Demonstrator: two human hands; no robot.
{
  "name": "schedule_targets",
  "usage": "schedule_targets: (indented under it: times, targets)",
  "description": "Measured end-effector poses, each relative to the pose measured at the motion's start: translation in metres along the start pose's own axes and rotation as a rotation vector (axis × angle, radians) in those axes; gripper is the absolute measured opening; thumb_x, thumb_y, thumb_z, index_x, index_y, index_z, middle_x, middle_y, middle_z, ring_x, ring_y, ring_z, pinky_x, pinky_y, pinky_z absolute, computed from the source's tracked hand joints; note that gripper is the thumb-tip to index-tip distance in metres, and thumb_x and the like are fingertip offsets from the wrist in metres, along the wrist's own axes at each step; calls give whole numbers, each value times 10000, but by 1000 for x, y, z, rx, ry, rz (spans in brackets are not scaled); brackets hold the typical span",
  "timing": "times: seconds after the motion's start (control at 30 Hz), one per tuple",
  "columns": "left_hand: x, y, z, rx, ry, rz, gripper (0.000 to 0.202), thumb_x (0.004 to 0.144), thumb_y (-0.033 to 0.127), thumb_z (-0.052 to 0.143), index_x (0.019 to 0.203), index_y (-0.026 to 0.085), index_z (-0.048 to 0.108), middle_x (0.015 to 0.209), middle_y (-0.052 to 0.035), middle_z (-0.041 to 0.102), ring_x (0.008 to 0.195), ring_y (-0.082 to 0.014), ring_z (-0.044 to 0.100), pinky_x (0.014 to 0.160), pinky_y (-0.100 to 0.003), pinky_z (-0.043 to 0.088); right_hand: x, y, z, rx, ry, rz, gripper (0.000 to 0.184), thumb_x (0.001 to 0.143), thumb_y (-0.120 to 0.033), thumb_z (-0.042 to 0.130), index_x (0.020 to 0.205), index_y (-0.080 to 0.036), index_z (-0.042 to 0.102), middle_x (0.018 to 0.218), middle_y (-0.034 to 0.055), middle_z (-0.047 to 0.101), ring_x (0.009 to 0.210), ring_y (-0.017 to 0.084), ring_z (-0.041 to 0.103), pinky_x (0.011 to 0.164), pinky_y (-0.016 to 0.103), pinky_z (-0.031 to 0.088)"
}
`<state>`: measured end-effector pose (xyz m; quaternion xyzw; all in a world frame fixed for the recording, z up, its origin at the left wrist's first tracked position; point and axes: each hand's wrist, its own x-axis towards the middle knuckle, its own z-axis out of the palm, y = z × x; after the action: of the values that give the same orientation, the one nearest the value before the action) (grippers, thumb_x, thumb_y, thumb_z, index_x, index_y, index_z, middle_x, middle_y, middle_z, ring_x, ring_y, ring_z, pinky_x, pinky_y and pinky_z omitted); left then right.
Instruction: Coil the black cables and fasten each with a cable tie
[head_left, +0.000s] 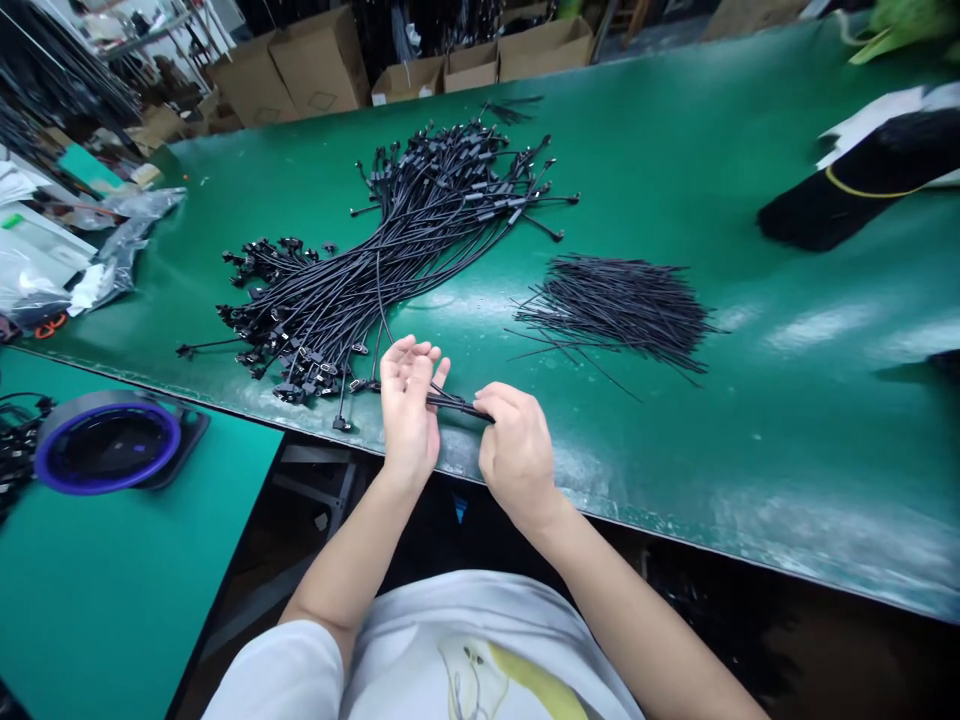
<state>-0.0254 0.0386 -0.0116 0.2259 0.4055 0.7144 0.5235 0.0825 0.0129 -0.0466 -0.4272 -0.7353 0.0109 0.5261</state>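
My left hand (409, 405) and my right hand (516, 450) meet at the near edge of the green table (750, 400). Between them runs a thin black cable (457, 403). The right hand is closed in a pinch on one end of it. The left hand's fingers are raised and partly spread, with the cable held against them. Just behind the left hand lies a big bundle of black cables with connectors (375, 260). A smaller pile of thin black ties (619, 305) lies behind the right hand.
A round lamp with a purple ring (109, 442) sits on a lower green table at the left. Plastic bags (112, 250) lie at the far left, cardboard boxes (315, 65) stand along the back, and a black bundle with a yellow band (862, 185) lies at the far right.
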Motion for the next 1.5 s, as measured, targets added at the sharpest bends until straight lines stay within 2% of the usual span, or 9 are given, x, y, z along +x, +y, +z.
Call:
schedule_targets:
  times: [0.13,0.37,0.47,0.6,0.77,0.87,1.1,1.3,1.5]
  targets:
    - [4,-5,-5,-25,30,41,137,777,76,678,851,175,617,1011,-6,646,1030,-130,648,1033,-339,467,3,7,-3,-69,-55,78,296,914,-89,404,1151,-197,545,1072,120,641,1012,246,606,922,450,482]
    - [18,14,-3,-26,-7,180,245,770,28,652,908,228,620,1112,-6,658,1202,-156,582,1074,-315,429,-4,4,-15,157,-462,96,356,969,-203,395,1312,-146,470,1154,153,633,1045,251,614,894,417,520]
    - [13,19,2,-1,-147,146,251,766,128,722,975,244,645,1128,-39,657,1259,-209,546,1086,-336,412,5,-2,-25,233,-451,149,358,964,-323,490,1289,-173,496,1246,145,596,1142,258,570,957,419,486]
    - [6,12,3,-62,-321,87,470,728,384,795,1148,281,611,1234,-60,611,1308,-265,495,1105,-393,388,12,-3,-21,313,-466,280,165,957,-264,498,1079,-188,580,981,73,653,890,199,629,784,320,514]
    - [-10,-18,-19,114,-535,-93,782,781,790,440,1340,247,498,1418,-114,498,1384,-306,390,1136,-446,339,1,4,-4,259,-253,390,152,930,-203,499,1069,-192,559,1008,87,608,941,214,598,811,334,492]
    - [-19,-32,-37,268,-661,-116,977,707,879,332,1388,190,465,1486,-152,425,1422,-326,317,1173,-426,279,-4,9,-6,277,-292,385,116,923,-209,511,1013,-190,581,998,83,607,940,211,596,809,326,493]
    - [-22,-27,-34,511,-765,-206,649,904,521,543,1438,192,377,1455,-141,455,1362,-288,408,1149,-418,306,6,13,-42,-212,-622,184,221,938,-253,498,1065,-142,642,1064,138,627,926,265,599,786,380,464]
    - [-31,-14,-14,700,-853,-235,649,871,368,632,1432,170,373,1199,-99,590,1062,-229,576,929,-327,462,37,14,-75,-231,-509,388,407,940,-509,487,704,-192,586,708,18,588,612,139,523,567,256,332]
    - [-36,-12,-18,861,-785,-155,486,937,298,477,1411,198,446,888,-30,593,769,-165,539,759,-289,457,40,37,-77,-248,-571,584,592,914,-636,407,530,-189,455,532,-5,474,507,119,372,529,273,228]
